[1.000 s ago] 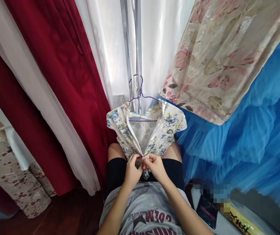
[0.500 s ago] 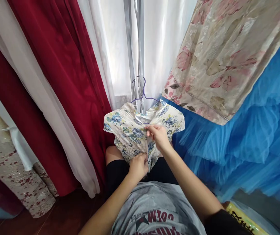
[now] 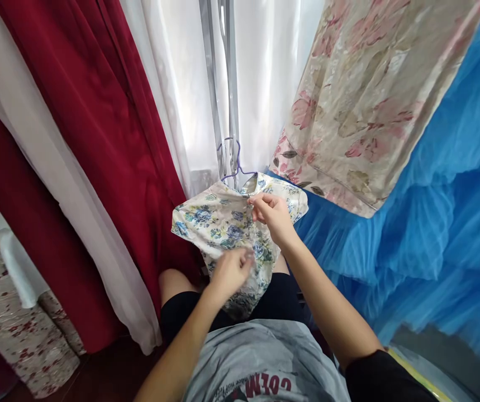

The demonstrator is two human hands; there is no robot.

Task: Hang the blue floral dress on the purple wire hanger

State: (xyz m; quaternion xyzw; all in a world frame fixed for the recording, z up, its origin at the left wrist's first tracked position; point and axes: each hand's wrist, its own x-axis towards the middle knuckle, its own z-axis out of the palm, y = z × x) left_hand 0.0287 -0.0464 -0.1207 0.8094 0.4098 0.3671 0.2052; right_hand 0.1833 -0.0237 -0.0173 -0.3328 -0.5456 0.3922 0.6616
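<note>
A short-sleeved white dress with blue flowers (image 3: 234, 230) hangs in front of me on a thin purple hanger (image 3: 238, 162). At the top of its middle seam, just under the neckline, my right hand (image 3: 270, 216) is closed in a pinch on the dress. Whatever small part lies between those fingertips is too small to make out. My left hand (image 3: 232, 273) is over the lower front of the dress, its fingers smeared by motion. Whether it touches the cloth I cannot tell. The dress's lower end narrows down toward my lap.
Red drapes (image 3: 109, 167) and a pale sheer cloth (image 3: 80, 184) hang at left. White curtains (image 3: 265, 72) with grey straps (image 3: 212, 72) hang behind the hanger. At right are a beige floral cloth (image 3: 348, 111) and blue ruffled tulle (image 3: 424, 223).
The V-shaped opening at the neckline has drawn together. My right hand still pinches near the top; my left hand has come up off its grip lower on the dress. The view shifted slightly.
</note>
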